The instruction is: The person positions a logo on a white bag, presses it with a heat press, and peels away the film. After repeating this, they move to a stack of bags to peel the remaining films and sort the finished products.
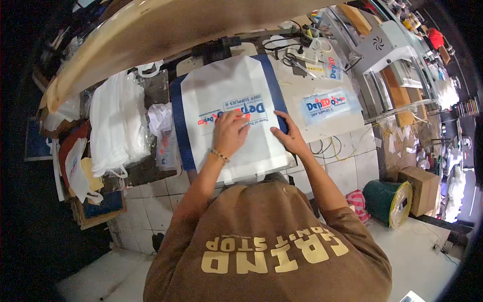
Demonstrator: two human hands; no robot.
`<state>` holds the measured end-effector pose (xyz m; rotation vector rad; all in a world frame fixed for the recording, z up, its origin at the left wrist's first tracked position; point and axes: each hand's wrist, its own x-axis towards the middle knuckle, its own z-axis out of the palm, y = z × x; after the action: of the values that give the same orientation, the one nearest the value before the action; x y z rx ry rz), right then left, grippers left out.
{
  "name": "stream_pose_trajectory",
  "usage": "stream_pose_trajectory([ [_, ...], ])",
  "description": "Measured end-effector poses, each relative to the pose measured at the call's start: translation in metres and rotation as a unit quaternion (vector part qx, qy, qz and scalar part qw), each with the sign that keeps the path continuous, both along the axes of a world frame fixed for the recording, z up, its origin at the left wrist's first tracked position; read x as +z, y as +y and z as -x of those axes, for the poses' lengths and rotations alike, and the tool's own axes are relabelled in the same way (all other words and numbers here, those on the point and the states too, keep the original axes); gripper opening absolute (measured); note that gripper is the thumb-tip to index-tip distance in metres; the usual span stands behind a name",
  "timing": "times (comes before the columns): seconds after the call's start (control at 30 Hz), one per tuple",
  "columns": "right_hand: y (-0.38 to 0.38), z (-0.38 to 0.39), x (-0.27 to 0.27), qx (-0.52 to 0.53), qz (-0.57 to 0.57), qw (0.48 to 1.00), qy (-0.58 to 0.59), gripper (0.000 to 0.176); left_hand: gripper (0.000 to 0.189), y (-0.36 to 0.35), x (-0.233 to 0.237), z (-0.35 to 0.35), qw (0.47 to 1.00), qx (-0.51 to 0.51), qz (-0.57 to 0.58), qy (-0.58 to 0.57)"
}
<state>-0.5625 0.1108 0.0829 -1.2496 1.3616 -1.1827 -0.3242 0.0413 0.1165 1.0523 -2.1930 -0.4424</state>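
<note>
A white fabric bag [221,85] lies flat on a dark blue board [182,126], with blue and red lettering [246,103] printed across its middle. My left hand [232,132] rests on the bag, partly over the print, its fingers loosely bent and apart, with nothing visible in them. At the bag's right edge, my right hand [291,137] has its thumb and forefinger spread, touching the bag and the board's border. The bag's handles point toward my body. Part of the lettering is hidden under my left hand.
A stack of white bags [118,126] lies at the left. On the right table are printed film sheets [329,105], scissors [297,64] and a tape roll [323,45]. A grey machine [385,48] stands beyond. A green bin [380,201] and cardboard box [420,189] stand lower right.
</note>
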Motion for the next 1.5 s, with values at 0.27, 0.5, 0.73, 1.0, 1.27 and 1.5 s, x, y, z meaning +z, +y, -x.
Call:
stream_pose_trajectory([
  [0.27, -0.003, 0.002, -0.004, 0.002, 0.031, 0.999, 0.022, 0.056, 0.022, 0.004, 0.005, 0.051, 0.999, -0.036, 0.018, -0.003],
  [0.5, -0.001, 0.003, -0.001, 0.002, 0.039, 0.999, 0.030, 0.056, 0.019, -0.009, 0.004, 0.056, 0.999, -0.033, 0.011, -0.029],
  [0.73, -0.001, 0.005, 0.001, 0.002, 0.044, 0.998, 0.050, 0.057, 0.012, -0.011, 0.007, 0.056, 0.997, -0.045, 0.043, -0.034],
  [1.0, -0.001, 0.004, 0.000, 0.006, 0.053, 0.998, 0.036, 0.059, 0.016, -0.049, -0.010, 0.045, 0.993, -0.049, -0.104, -0.005],
  [1.27, -0.003, 0.004, -0.005, 0.004, 0.038, 0.999, 0.020, 0.058, 0.019, -0.055, -0.005, 0.045, 0.989, -0.028, -0.143, -0.015],
  [1.5, -0.004, 0.004, -0.007, 0.009, 0.041, 0.999, 0.021, 0.058, 0.019, -0.062, -0.010, 0.038, 0.983, -0.081, -0.162, -0.023],
])
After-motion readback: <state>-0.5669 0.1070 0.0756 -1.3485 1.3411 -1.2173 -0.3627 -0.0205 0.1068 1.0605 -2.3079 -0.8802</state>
